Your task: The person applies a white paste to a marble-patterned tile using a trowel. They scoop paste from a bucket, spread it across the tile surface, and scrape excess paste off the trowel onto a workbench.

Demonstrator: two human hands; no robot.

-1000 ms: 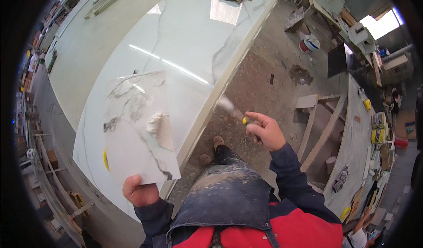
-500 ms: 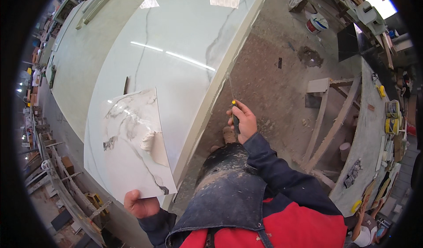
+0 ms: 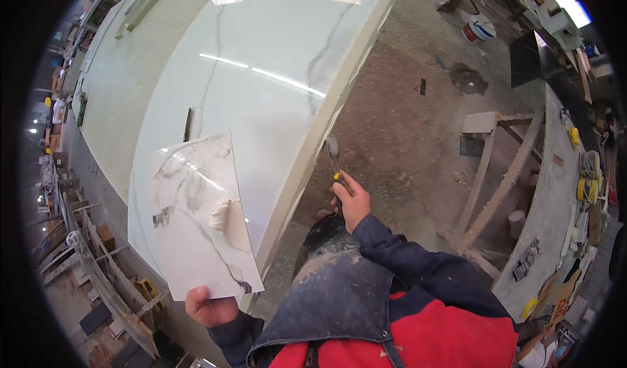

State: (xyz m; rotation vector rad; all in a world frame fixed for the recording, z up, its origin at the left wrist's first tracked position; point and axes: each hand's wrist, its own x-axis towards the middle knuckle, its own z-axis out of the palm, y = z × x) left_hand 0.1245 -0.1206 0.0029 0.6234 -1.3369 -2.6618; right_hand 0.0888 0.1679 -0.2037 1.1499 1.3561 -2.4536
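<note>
In my left hand (image 3: 212, 308) I grip the lower edge of a thin white marble-patterned tile (image 3: 196, 254), thumb on top. A lump of cream-coloured paste (image 3: 219, 215) sits on the tile's right half, with a smooth smear beside it. My right hand (image 3: 354, 203) is closed around a small putty knife (image 3: 334, 147) with a dark handle and a yellow collar. Its blade points away from me, close to the edge of a large glossy white slab (image 3: 261, 107) with grey veins. Pale, uneven paste or residue lines the slab's long edge (image 3: 326, 123).
A dark narrow strip (image 3: 188, 125) lies on the slab behind the tile. On the right stands a wooden trestle (image 3: 499, 192) under a worktop holding yellow tape rolls (image 3: 588, 188). A paint-stained bucket (image 3: 479, 31) and a dark floor patch (image 3: 468, 79) are farther off.
My right hand has shifted slightly left and nearer to me, and the putty knife's blade now shows its flat face. The tile stays nearly in place in my left hand.
</note>
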